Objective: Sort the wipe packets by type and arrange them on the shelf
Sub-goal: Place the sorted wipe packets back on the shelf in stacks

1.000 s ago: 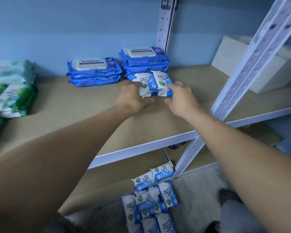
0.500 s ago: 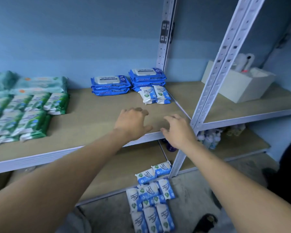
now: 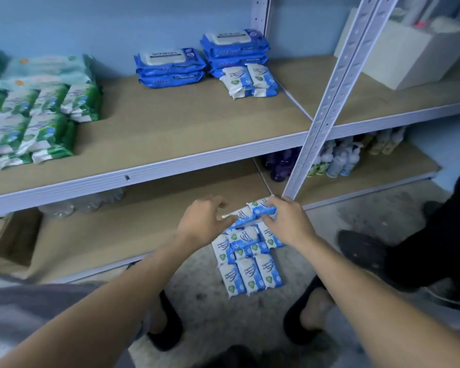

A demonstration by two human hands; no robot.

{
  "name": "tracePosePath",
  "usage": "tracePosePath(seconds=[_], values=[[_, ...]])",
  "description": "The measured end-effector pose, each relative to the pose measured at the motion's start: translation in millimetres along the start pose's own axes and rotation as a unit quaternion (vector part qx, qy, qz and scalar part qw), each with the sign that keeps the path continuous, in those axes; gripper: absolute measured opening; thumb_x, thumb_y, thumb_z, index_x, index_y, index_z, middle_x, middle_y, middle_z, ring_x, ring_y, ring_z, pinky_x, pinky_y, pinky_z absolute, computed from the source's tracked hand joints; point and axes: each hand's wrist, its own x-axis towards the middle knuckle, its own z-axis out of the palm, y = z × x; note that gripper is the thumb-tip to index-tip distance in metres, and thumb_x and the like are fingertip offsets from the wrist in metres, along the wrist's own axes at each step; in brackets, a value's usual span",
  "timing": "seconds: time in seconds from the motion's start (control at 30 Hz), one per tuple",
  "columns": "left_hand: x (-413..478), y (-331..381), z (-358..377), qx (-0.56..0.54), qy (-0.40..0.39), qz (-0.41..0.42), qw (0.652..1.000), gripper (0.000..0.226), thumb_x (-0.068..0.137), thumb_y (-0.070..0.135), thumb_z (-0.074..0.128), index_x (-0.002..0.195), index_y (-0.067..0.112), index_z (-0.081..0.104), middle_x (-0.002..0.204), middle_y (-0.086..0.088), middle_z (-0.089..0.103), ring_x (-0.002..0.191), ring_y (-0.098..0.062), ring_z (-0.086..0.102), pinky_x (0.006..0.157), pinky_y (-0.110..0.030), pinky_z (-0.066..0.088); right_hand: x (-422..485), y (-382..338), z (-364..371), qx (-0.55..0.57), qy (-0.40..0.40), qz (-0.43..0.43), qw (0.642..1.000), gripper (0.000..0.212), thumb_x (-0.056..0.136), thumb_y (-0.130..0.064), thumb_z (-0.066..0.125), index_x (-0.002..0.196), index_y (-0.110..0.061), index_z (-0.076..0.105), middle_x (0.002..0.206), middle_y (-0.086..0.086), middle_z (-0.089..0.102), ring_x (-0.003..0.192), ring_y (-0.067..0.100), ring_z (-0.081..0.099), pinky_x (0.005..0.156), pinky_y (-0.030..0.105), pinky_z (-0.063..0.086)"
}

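Small blue-and-white wipe packets (image 3: 250, 270) lie in a pile on the floor by the lower shelf. My left hand (image 3: 203, 221) and my right hand (image 3: 288, 223) are down at the far end of that pile, fingers closed around the two top packets (image 3: 252, 212). On the upper shelf (image 3: 183, 123), a few of the same small packets (image 3: 247, 79) lie in front of two stacks of large blue packs (image 3: 170, 65). Green-and-white packs (image 3: 45, 120) and pale teal packs (image 3: 45, 73) fill the shelf's left end.
A slanted metal upright (image 3: 329, 102) stands just right of my hands. A white box (image 3: 409, 54) sits on the neighbouring shelf, with bottles (image 3: 337, 160) below it. Another person's leg and dark shoe (image 3: 367, 251) are close on the right. A cardboard box (image 3: 11, 235) is at lower left.
Both hands left the small packets on the upper shelf, drew back over its front edge and dropped to the floor pile, where they now close on the top packets. The view tilted down.
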Motion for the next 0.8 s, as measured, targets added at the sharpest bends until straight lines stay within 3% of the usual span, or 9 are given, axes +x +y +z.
tracePosePath(seconds=[0.33, 0.43, 0.57, 0.7, 0.8], values=[[-37.5, -67.3, 127.8, -0.077, -0.162, -0.208, 0.962, 0.053, 0.086, 0.049, 0.072, 0.129, 0.018, 0.064, 0.129, 0.003, 0.066, 0.107, -0.015, 0.064, 0.085, -0.028, 0.052, -20.4, 85.2, 100.3, 0.025, -0.159, 0.130, 0.979, 0.038, 0.091, -0.037, 0.068, 0.121, -0.014, 0.064, 0.115, 0.009, 0.068, 0.104, 0.025, 0.064, 0.085, 0.031, 0.049], [-34.6, -83.6, 155.6, -0.104, -0.168, -0.261, 0.945, 0.054, 0.085, 0.045, 0.074, 0.130, 0.017, 0.063, 0.130, 0.001, 0.065, 0.108, -0.017, 0.064, 0.085, -0.028, 0.053, -19.4, 106.9, 126.6, 0.037, -0.188, 0.164, 0.968, 0.039, 0.089, -0.036, 0.070, 0.122, -0.015, 0.064, 0.118, 0.008, 0.069, 0.107, 0.024, 0.064, 0.087, 0.030, 0.050], [-22.4, -108.0, 185.7, -0.142, -0.151, -0.336, 0.919, 0.048, 0.086, 0.043, 0.075, 0.126, 0.018, 0.063, 0.131, -0.001, 0.064, 0.096, -0.015, 0.062, 0.071, -0.025, 0.050, -17.6, 127.9, 157.8, 0.061, -0.211, 0.199, 0.955, 0.041, 0.089, -0.037, 0.071, 0.124, -0.017, 0.064, 0.120, 0.006, 0.070, 0.108, 0.025, 0.065, 0.088, 0.031, 0.051], [-8.5, -125.8, 211.6, -0.152, -0.147, -0.380, 0.900, 0.037, 0.088, 0.044, 0.072, 0.116, 0.023, 0.060, 0.133, 0.001, 0.062, 0.097, -0.023, 0.067, 0.069, -0.032, 0.055, -15.6, 143.0, 183.2, 0.094, -0.236, 0.227, 0.940, 0.044, 0.089, -0.032, 0.071, 0.129, -0.017, 0.062, 0.124, 0.007, 0.068, 0.112, 0.026, 0.063, 0.085, 0.028, 0.045], [6.3, -132.2, 228.3, -0.170, -0.127, -0.414, 0.885, 0.041, 0.090, 0.041, 0.070, 0.120, 0.016, 0.060, 0.122, 0.002, 0.065, 0.089, -0.017, 0.064, 0.058, -0.026, 0.046, -15.3, 149.8, 199.1, 0.126, -0.231, 0.242, 0.934, 0.050, 0.089, -0.030, 0.072, 0.136, -0.018, 0.057, 0.129, 0.006, 0.066, 0.118, 0.026, 0.060, 0.089, 0.028, 0.044]])
